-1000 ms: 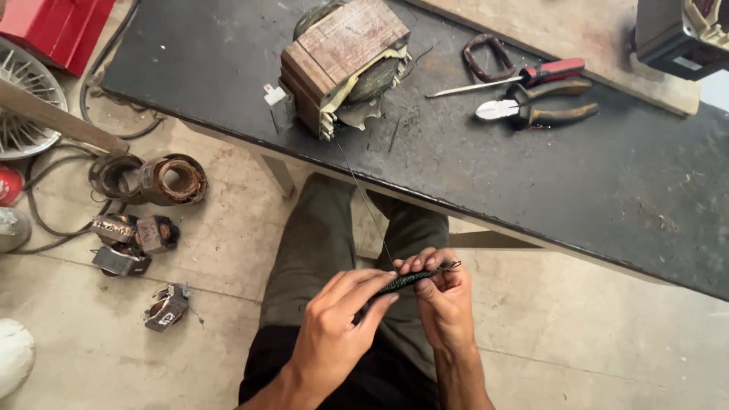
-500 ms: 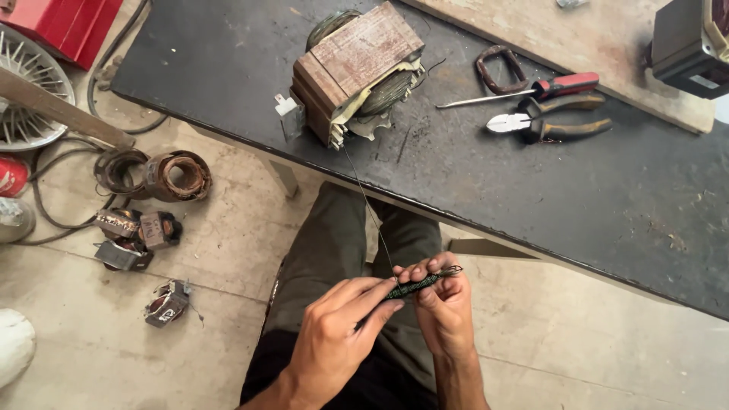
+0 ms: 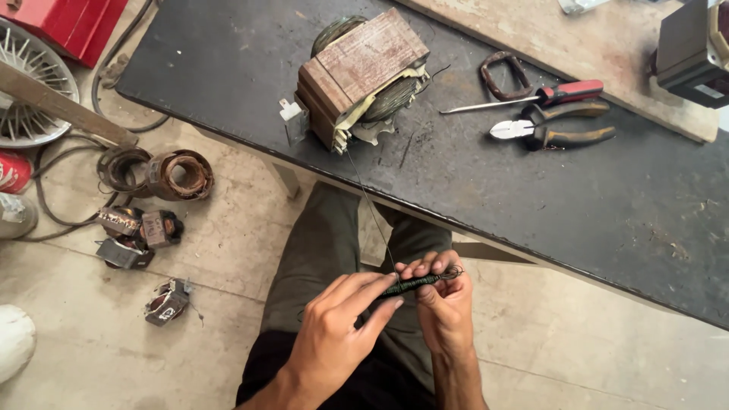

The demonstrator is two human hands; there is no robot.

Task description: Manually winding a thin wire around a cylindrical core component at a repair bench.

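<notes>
Both hands meet over the person's lap, below the near edge of the dark tabletop (image 3: 531, 190), clamped on a short dark stick wound with thin wire (image 3: 414, 285). The left hand (image 3: 334, 334) pinches the stick's lower end between thumb and fingers, and the right hand (image 3: 444, 304) grips its upper end, the two hands touching. A fine strand of wire (image 3: 368, 205) runs from the stick up to the transformer core (image 3: 364, 72), a brown laminated block with a wire coil that stands near the tabletop's front edge. To the right of the transformer core lie a red-handled screwdriver (image 3: 547, 95) and a pair of cutting pliers (image 3: 554, 130), just beside each other. Left of the transformer core, down on the floor, lie a rusty motor stator (image 3: 178, 175) and smaller motor parts (image 3: 137, 231).
</notes>
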